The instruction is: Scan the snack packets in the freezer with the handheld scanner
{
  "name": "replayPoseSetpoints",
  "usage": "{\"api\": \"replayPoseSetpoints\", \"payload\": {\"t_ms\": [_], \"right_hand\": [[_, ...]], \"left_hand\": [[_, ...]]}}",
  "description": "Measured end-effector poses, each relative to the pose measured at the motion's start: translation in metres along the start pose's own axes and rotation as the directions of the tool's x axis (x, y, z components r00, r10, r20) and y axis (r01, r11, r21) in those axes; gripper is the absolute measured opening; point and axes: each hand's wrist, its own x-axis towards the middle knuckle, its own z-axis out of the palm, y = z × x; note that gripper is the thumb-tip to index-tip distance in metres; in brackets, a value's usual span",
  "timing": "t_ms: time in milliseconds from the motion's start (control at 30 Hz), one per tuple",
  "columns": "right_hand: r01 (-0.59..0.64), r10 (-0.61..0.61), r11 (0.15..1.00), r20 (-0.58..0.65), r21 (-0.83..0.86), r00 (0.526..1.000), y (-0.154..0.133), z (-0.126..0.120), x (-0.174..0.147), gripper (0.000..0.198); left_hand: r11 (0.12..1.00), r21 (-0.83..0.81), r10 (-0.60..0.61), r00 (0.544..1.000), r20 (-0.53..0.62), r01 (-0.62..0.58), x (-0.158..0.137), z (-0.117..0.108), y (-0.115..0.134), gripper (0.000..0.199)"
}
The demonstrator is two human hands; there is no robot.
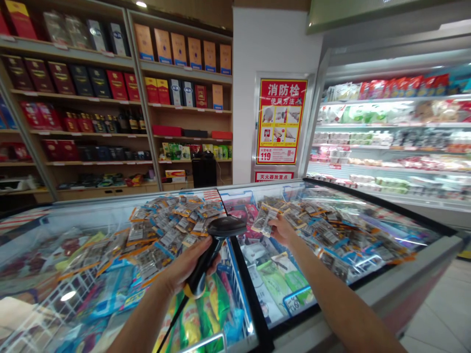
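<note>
My left hand (pixel 191 262) is wrapped round the handle of a black barcode scanner (pixel 225 226), whose head points to the right and whose cord runs down towards me. My right hand (pixel 283 230) pinches a small clear snack packet (pixel 264 219) with a pale label at its corner, just right of the scanner head. A heap of similar orange-and-blue-edged packets (pixel 172 223) lies on the glass lid to the left. Another heap of packets (pixel 331 228) covers the right lid, beside my right forearm.
Under the glass of the chest freezer (pixel 397 289) are colourful bagged goods (pixel 198 318) and a white wire basket (pixel 47 309). Behind stand shelves of boxed bottles (pixel 180 49), a red fire-hydrant notice (pixel 282 120) and a lit chiller (pixel 390 142) of packaged food.
</note>
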Motion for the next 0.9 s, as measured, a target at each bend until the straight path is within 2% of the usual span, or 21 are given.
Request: {"api": "replayPoseSetpoints", "payload": {"t_ms": [67, 167, 300, 533, 900], "right_hand": [[-0.049, 0.052, 0.994, -0.035, 0.095, 0.998, -0.001, 0.003, -0.002, 0.026], [-0.066, 0.079, 0.99, -0.101, 0.128, 0.992, -0.001, 0.004, -0.001, 0.013], [-0.021, 0.051, 0.986, -0.173, 0.166, 0.984, 0.001, 0.004, 0.002, 0.017], [0.003, 0.035, 0.973, -0.162, 0.232, 0.986, 0.006, 0.007, 0.001, 0.024], [0.044, -0.015, 0.987, -0.179, 0.158, 0.984, 0.01, 0.007, 0.004, 0.019]], "left_hand": [[1.0, 0.004, 0.001, 1.0, 0.005, -0.001, 0.0, 0.0, 0.0, 0.038], [1.0, 0.027, -0.01, 0.999, 0.032, 0.009, 0.001, -0.001, -0.001, 0.038], [0.999, 0.046, -0.015, 0.999, 0.047, 0.013, 0.003, -0.003, -0.002, 0.038], [0.995, 0.095, -0.012, 1.0, 0.019, 0.01, 0.007, -0.005, -0.006, 0.043], [0.999, 0.035, -0.025, 0.999, -0.025, 0.026, 0.006, 0.0, -0.005, 0.041]]}}
